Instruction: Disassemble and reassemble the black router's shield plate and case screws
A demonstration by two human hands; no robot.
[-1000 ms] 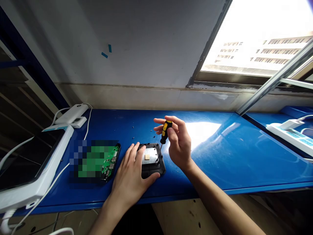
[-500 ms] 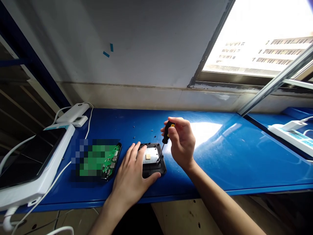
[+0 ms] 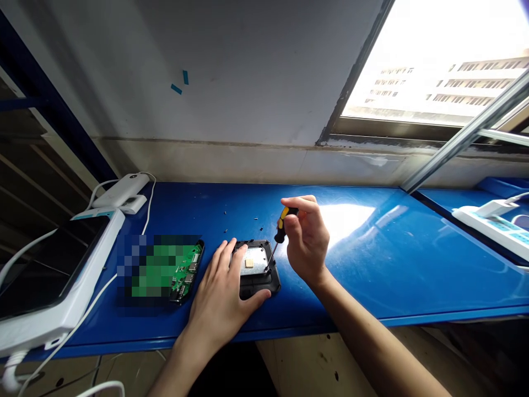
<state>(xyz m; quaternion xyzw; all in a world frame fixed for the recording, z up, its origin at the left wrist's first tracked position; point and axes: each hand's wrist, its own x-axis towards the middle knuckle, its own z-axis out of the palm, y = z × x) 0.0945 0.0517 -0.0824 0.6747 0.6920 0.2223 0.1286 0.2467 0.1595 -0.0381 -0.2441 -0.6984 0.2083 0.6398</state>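
A black plastic casing (image 3: 258,286) lies on the blue table, with a silver metal plate (image 3: 258,256) inside it. On that plate sits a small tan square pad (image 3: 249,263). My left hand (image 3: 219,286) steadies the casing, fingers spread over its left side and far edge, thumb along its near edge. My right hand (image 3: 309,237) is closed round a black and yellow screwdriver (image 3: 281,234). The screwdriver leans to the right, its tip at the right corner of the plate; whether a screw is under it is too small to tell.
Left of the casing lies a green circuit board (image 3: 188,273), partly blurred out. Several small screws (image 3: 255,219) are scattered beyond the casing. A white device with a dark screen (image 3: 45,264) and white cables stand at the left. A power strip (image 3: 496,229) is far right.
The screwdriver handle has turned in my right hand, showing more yellow now. My left hand and the casing keep their places, and the view has shifted slightly.
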